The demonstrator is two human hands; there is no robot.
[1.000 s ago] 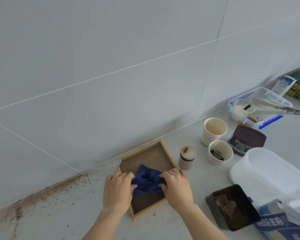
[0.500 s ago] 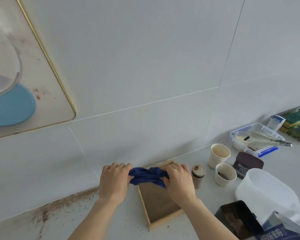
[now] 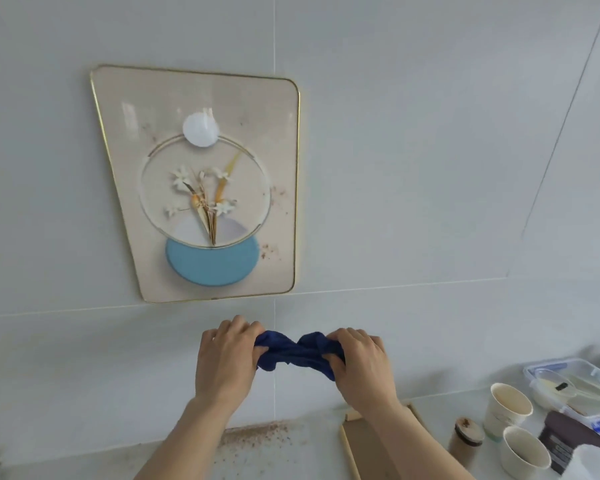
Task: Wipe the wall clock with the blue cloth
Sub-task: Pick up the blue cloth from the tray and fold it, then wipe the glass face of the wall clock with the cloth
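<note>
The wall clock hangs on the grey tiled wall: a cream panel with a thin gold rim, a glass ring holding dried flowers, a white disc above and a blue disc below. Brown specks dot its right side. Below it, in the air, the dark blue cloth is bunched and stretched between both hands. My left hand grips its left end and my right hand grips its right end. Both hands are a short way under the clock's lower edge, apart from it.
On the counter lie a wooden tray, a small brown-lidded jar, two paper cups, a dark tub and a clear lidded box with utensils. Brown powder is scattered along the wall's foot.
Both hands have lifted the blue cloth from the wooden tray up toward the wall. The view has tilted upward, bringing the whole clock into sight.
</note>
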